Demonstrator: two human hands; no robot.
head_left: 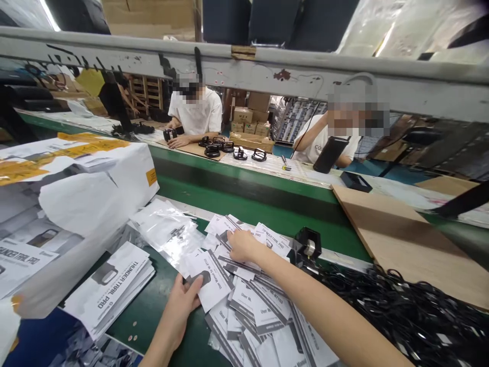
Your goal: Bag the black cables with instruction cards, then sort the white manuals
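My left hand point(179, 305) pinches a white user manual point(209, 285) by its near left corner, thumb on top and fingers underneath. The manual is tilted over the left side of a loose pile of printed manuals point(263, 306). Reaching across the pile, my right hand point(243, 245) has its fingers curled down and closed on a manual near the far edge; its fingertips are partly hidden. Clear plastic bags point(168, 232) lie just beyond my left hand. To the left rests a stack of Thunder Trail Pro booklets point(110, 288).
A large paper-wrapped bundle point(130, 173) stands at left. Tangled black cables point(405, 316) and a black tape dispenser point(307, 243) lie at right, near a brown board point(405, 234). Beyond the green conveyor belt point(252, 191), two people handle black devices. A beam point(214, 69) crosses overhead.
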